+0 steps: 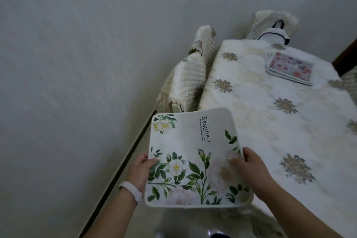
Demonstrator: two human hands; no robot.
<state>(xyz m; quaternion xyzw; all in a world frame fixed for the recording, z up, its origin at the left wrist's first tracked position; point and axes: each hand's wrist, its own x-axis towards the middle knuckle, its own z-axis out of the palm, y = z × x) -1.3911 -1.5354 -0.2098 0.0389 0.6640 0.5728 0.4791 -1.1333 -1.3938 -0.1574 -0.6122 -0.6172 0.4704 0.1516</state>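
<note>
Both hands hold one floral mat [193, 141] by its near corners, in the air above the floor, just beside the near edge of the table [260, 114]. The left hand [142, 172] grips the left edge, thumb curled onto the printed face and fingers hidden beneath. The right hand [249, 168] pinches the right edge the same way, thumb lying over a pale flower and fingertips wrapping the rim. Both forearms reach up from the bottom of the view, and a white wristband [129, 190] sits on the left wrist. The mat tilts slightly, its far edge towards a covered chair [193, 75]. Black lettering runs sideways near the far edge and reads "BeauTiful"; a smaller line beside it is too fine to read. A stack of pink-flowered mats [289, 67] lies at the table's far end.
</note>
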